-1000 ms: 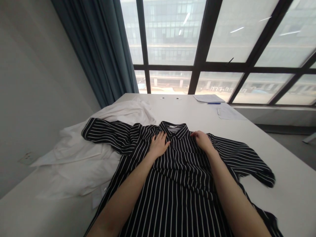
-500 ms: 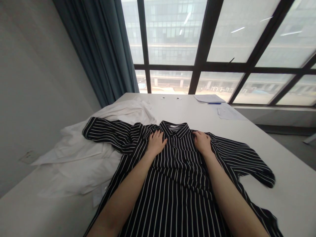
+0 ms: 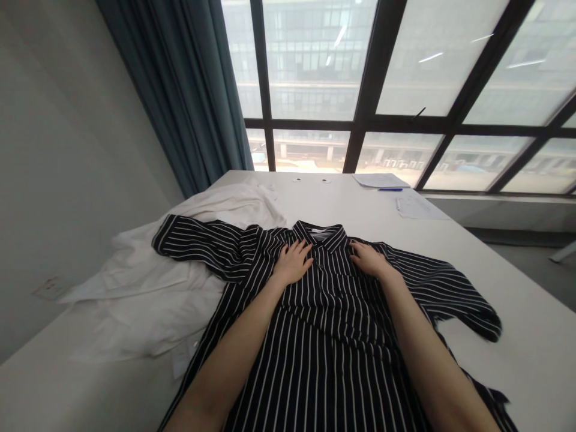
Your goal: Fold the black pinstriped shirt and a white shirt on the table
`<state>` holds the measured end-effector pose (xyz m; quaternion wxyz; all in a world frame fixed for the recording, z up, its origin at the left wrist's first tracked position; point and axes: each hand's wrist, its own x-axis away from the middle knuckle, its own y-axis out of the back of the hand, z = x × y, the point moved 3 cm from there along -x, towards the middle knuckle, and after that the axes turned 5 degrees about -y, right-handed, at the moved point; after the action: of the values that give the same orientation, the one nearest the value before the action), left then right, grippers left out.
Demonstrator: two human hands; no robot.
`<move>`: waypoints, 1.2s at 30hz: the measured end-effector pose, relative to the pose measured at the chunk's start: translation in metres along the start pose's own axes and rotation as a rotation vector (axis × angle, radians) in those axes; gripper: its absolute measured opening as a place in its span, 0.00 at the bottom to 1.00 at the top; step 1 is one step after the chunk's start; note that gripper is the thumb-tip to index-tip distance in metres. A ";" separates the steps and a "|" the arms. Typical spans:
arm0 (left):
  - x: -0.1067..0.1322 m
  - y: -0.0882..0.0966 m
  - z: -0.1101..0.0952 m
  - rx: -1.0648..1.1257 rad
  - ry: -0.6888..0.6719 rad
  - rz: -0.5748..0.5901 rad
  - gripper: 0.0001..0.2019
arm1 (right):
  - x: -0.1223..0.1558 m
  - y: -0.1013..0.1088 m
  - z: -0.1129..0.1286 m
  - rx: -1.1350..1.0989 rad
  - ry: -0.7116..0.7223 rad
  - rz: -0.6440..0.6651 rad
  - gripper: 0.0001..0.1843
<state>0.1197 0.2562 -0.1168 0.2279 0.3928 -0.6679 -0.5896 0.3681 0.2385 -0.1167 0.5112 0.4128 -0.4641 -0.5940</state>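
Note:
A black shirt with thin white stripes lies spread front-up on a white table, collar toward the window, sleeves out to both sides. My left hand rests flat on the chest just left of the collar, fingers stretched out. My right hand lies flat on the chest just right of the collar, fingers extended toward the button line. Neither hand holds anything.
A crumpled white garment lies on the table's left side, partly under the striped sleeve. Papers and a blue pen sit at the far end by the large window. A blue curtain hangs at the left.
Both hands have shifted slightly inward on the chest toward the button line; the right hand's fingers have flattened out. The shirt stays in place.

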 end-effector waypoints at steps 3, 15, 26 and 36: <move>0.000 0.000 -0.001 -0.003 -0.003 0.012 0.24 | 0.000 0.010 0.004 -0.006 0.042 0.053 0.20; 0.000 -0.001 0.000 0.014 -0.009 -0.024 0.24 | -0.057 0.013 0.035 -0.196 -0.103 -0.148 0.34; -0.002 0.006 0.013 0.166 0.143 -0.341 0.31 | -0.012 0.029 0.041 -0.394 0.199 -0.362 0.15; 0.002 0.011 0.018 0.203 0.150 -0.477 0.23 | 0.023 0.001 0.015 -0.343 0.245 -0.420 0.10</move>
<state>0.1016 0.2655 -0.1098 0.0907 0.6025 -0.5934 -0.5260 0.3504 0.2178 -0.1121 0.4914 0.4761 -0.1963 -0.7024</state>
